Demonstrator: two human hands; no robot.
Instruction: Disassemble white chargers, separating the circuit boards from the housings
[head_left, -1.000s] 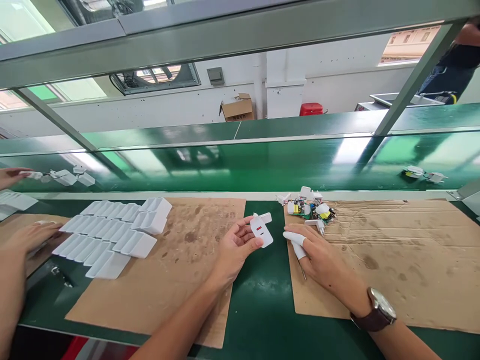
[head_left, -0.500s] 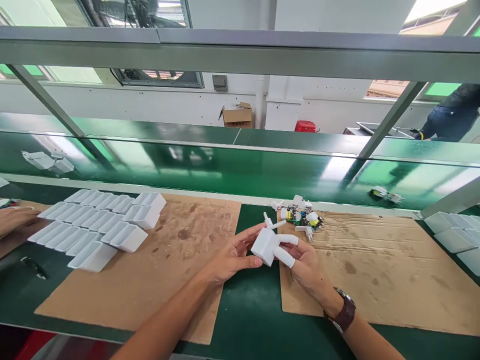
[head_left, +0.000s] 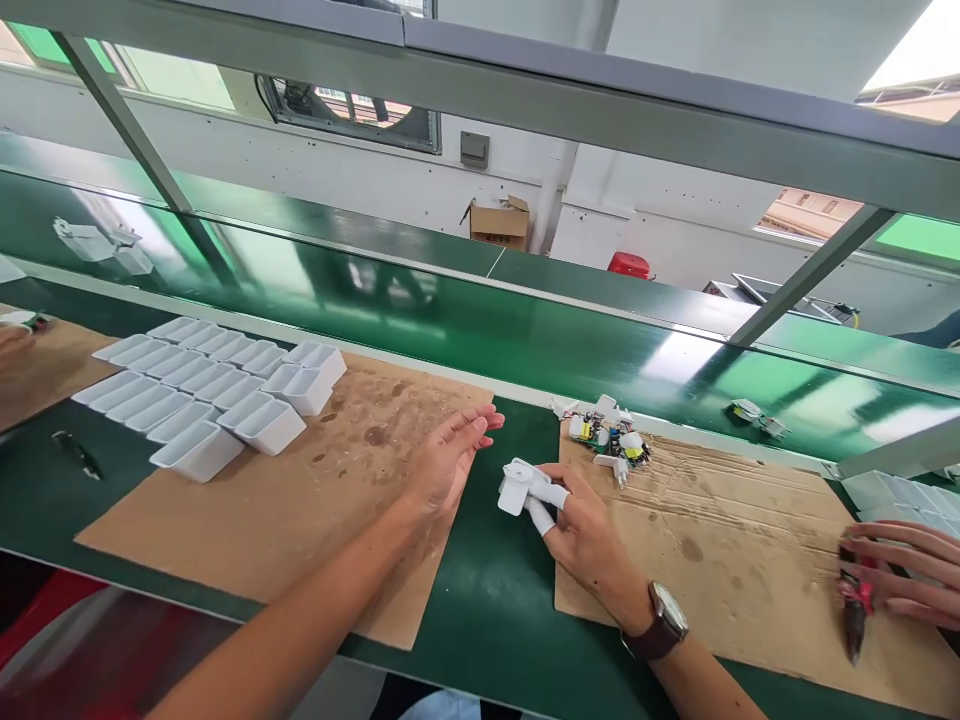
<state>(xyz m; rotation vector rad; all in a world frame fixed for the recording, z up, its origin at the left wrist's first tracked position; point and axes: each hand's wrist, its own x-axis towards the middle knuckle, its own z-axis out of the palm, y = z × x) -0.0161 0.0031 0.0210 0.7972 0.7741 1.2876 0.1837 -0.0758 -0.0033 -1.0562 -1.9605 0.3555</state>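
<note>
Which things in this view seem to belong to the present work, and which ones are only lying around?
Likely part of the work:
held white plastic piece
circuit-board pile
white open housings

Probably just lying about:
cardboard box
red plastic object
dark slim tool

From here, my right grip [head_left: 591, 528] hides part of the white piece [head_left: 514, 493]; I get a cropped co-worker's hand [head_left: 913, 568] partly covering a red-and-black tool [head_left: 854, 632].

Right hand [head_left: 589, 528]: pinches white plastic piece [head_left: 514, 492]
Left hand [head_left: 444, 462]: loosely curled over cardboard [head_left: 330, 480]
Circuit boards [head_left: 600, 437]: heaped beyond right hand
</note>
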